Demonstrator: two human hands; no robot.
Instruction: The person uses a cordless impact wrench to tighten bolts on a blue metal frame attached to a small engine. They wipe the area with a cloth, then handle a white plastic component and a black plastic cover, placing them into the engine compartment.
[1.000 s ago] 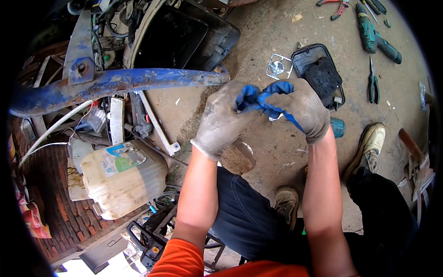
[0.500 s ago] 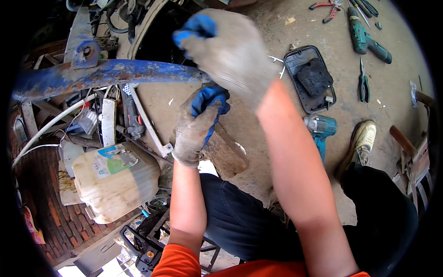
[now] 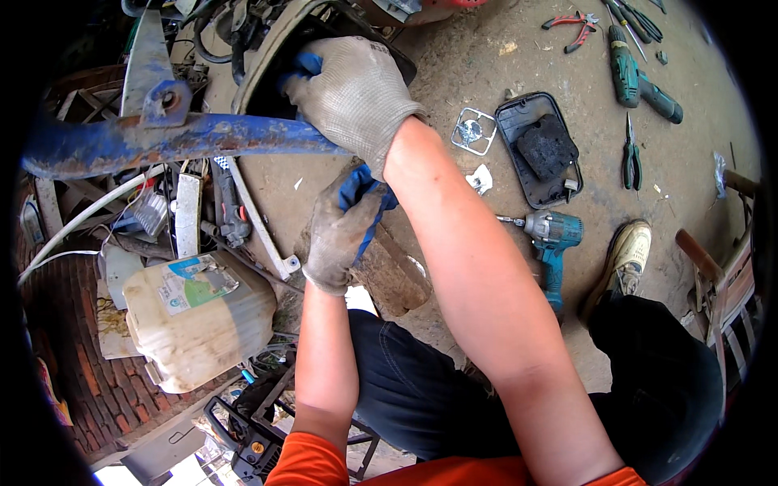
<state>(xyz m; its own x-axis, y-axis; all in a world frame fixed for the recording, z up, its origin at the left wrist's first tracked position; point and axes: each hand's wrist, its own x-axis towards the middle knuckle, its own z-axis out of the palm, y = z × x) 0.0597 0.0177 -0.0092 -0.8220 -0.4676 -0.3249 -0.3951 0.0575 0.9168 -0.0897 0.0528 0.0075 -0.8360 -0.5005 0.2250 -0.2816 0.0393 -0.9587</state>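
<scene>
Both my hands wear grey knit gloves with blue palms. My right hand (image 3: 352,97), its fingers curled together, is at the open mouth of a dark housing (image 3: 275,50), just above the blue rusty metal bar (image 3: 227,135). Whatever those fingers hold is hidden. Below the bar's right end, my left hand (image 3: 340,235) is closed, thumb folded over the fingers; anything inside it is out of sight. Behind the left hand lies a worn wooden block (image 3: 393,275).
On the floor to the right are a black plastic cover (image 3: 509,130) holding a dark square block (image 3: 548,147), a white frame (image 3: 474,131), a teal impact driver (image 3: 553,235), a drill (image 3: 624,69) and pliers (image 3: 631,158). A stained plastic jug (image 3: 203,324) stands left.
My right hand has moved down and left to the mouth of the housing. My left hand has stayed almost in place. The white frame and more of the impact driver have come into sight.
</scene>
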